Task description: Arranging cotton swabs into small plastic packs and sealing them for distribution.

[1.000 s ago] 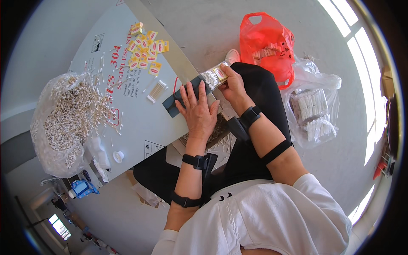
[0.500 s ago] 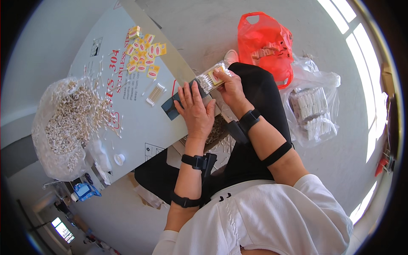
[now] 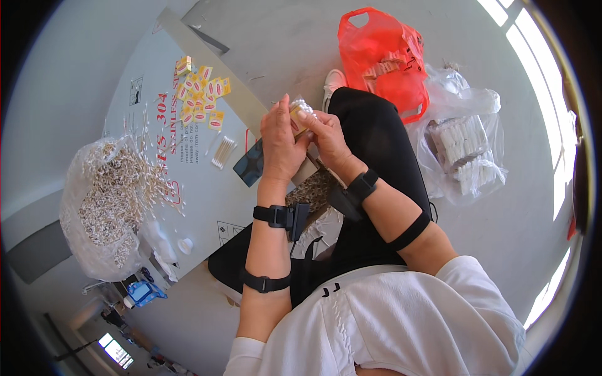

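Between my two hands is a small clear pack of cotton swabs (image 3: 300, 114) with a yellow card in it, white tips facing up. My left hand (image 3: 280, 145) is closed along its left side, fingers pointing up and partly hiding it. My right hand (image 3: 331, 143) grips the other side, with the thumb on the front near the tips. A dark glossy plate (image 3: 249, 164) lies at the table edge beside my left hand. Farther left, a short row of cotton swabs (image 3: 223, 152) lies on the table, below several yellow-and-white cards (image 3: 199, 94).
A clear bag (image 3: 72, 219) spilling loose swabs stands on the left of the table (image 3: 188, 213). Below my hands is a cardboard box with swabs (image 3: 310, 191). On the floor to the right are a red plastic bag (image 3: 382, 41) and a clear bag of white packs (image 3: 461, 141).
My left hand has come off the table edge and closed on the pack. The pack has moved left and been turned more upright between both hands. The whole view has shifted slightly.
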